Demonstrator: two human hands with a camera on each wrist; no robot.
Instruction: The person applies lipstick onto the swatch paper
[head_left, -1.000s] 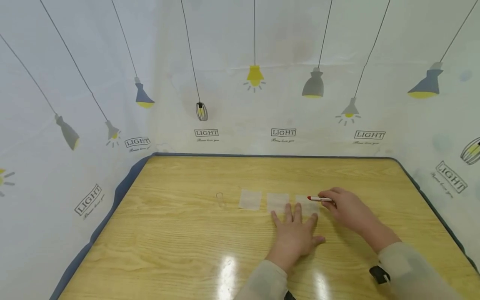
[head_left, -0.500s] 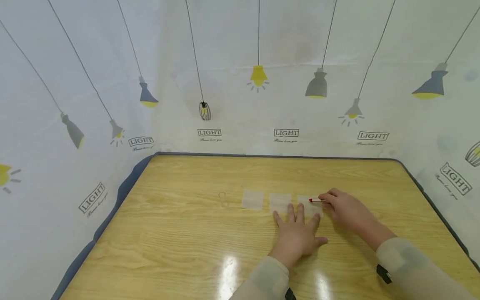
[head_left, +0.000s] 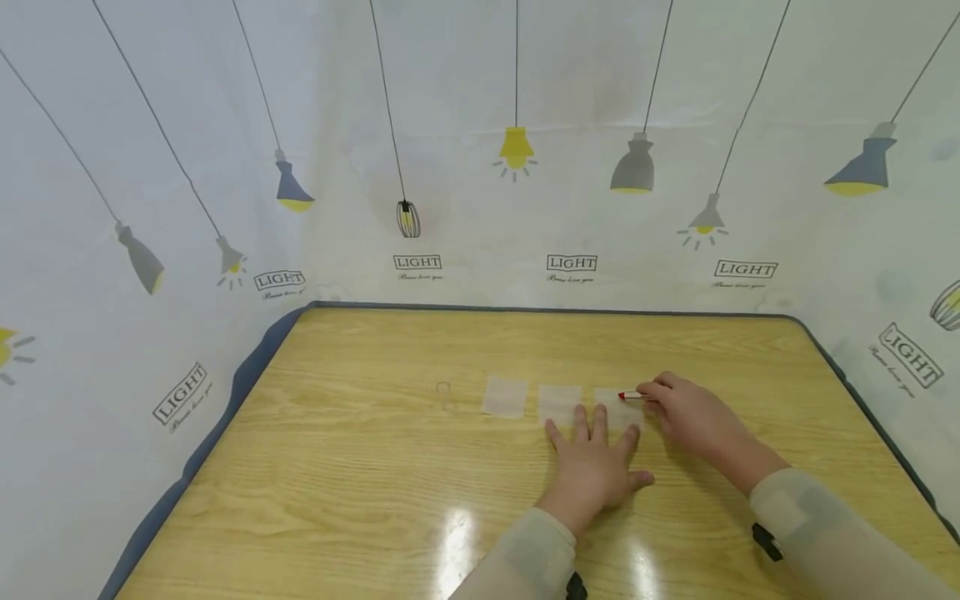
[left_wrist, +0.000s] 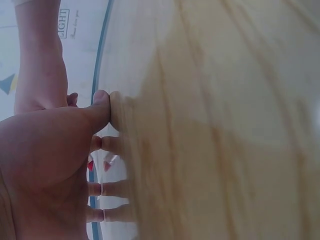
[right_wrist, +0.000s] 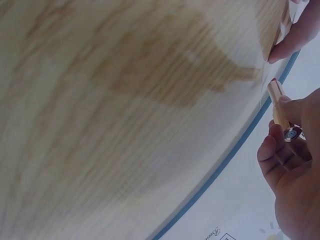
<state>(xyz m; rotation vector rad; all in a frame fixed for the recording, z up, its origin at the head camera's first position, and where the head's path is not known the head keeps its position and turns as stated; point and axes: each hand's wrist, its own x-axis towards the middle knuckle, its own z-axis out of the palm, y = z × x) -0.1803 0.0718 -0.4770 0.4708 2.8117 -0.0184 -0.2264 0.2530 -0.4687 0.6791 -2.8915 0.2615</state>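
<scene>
Here's the right hand (head_left: 693, 417), pinching a slim red-tipped pen (head_left: 632, 396) between thumb and fingers, and the pen lies low over the right paper square (head_left: 628, 413), its tip pointing left; whether that tip touches the paper, I can't tell. Nearer and just to the left, the left hand (head_left: 591, 467) is palm down, fingers spread wide, thumb out to the right. Its fingertips reach the near part of that square and of the middle paper square (head_left: 558, 402). The left paper square (head_left: 506, 397) sits beyond those fingers, completing a row of three, and farther left there's a faint looped outline (head_left: 443, 383), too thin to identify. All of it on a wood-grain tabletop (head_left: 360, 483), with a pale lamp-print backdrop (head_left: 465, 217) rising along the far edge and both sides.
</scene>
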